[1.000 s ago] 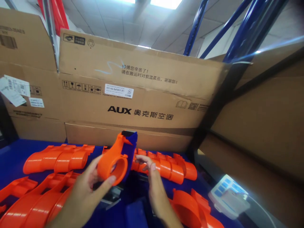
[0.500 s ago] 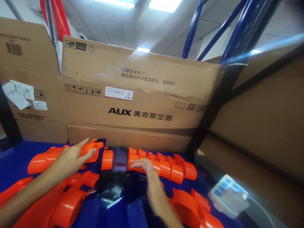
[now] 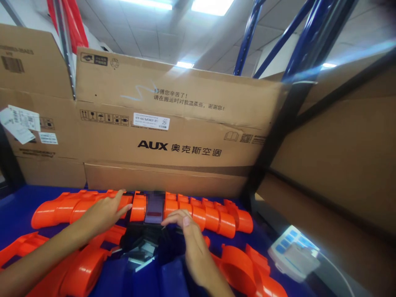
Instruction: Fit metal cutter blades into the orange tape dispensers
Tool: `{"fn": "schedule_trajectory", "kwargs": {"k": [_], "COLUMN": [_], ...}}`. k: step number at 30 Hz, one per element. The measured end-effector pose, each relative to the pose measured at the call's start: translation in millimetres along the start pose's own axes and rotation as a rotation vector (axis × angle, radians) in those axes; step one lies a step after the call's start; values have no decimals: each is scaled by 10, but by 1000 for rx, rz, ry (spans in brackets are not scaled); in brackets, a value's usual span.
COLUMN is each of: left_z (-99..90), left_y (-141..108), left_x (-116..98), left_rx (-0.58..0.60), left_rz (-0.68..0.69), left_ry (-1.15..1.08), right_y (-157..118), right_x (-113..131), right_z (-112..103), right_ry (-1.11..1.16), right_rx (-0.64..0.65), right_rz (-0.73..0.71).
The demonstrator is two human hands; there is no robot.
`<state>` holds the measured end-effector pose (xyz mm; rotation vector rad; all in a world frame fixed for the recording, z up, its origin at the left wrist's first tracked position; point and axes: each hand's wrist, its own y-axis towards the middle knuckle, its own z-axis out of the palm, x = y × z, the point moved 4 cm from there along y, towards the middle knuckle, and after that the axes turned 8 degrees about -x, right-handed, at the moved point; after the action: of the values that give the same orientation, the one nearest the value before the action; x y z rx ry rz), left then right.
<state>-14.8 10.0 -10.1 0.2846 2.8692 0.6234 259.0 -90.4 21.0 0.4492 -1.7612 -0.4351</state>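
Note:
My left hand (image 3: 107,212) lies over the right end of the left-hand row of orange curved plastic parts (image 3: 62,208). Its index finger and thumb are spread, with the end part (image 3: 126,201) between them; whether they still press on it is hard to see. Just below and right of a dark phone-like device (image 3: 154,210), my right hand (image 3: 193,243) hovers with bent fingers and the thumb apart, no object visible in it. A second row of orange parts (image 3: 204,216) runs right of the device. Between the hands lie serrated metal strips (image 3: 142,258) among dark pieces.
More orange parts lie at front left (image 3: 83,268) and front right (image 3: 238,264) on the blue surface (image 3: 18,200). A large cardboard panel (image 3: 179,165) stands behind. Right of it are a dark rack post (image 3: 262,165) and a white device with blue keys (image 3: 293,251).
The orange part under my left hand has gone from tilted up to lying in line with the row. My right hand has shifted slightly left and down toward the device's lower edge.

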Motion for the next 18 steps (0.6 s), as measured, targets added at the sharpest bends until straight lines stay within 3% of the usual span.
{"fn": "schedule_trajectory", "kwargs": {"k": [5, 8, 13, 18], "left_z": [-305, -343, 81, 436], "left_y": [154, 395, 865, 1144], "left_x": [-18, -302, -928, -1254], "left_rx": [27, 56, 201, 301], "left_rz": [37, 201, 406, 432], "left_ry": [98, 98, 89, 139], "right_y": [-29, -35, -24, 1], "right_x": [10, 47, 88, 80], "right_z": [-16, -32, -40, -85], "right_ry": [23, 24, 46, 88], "right_rx": [-2, 0, 58, 44], "right_rz": [13, -9, -22, 7]}}
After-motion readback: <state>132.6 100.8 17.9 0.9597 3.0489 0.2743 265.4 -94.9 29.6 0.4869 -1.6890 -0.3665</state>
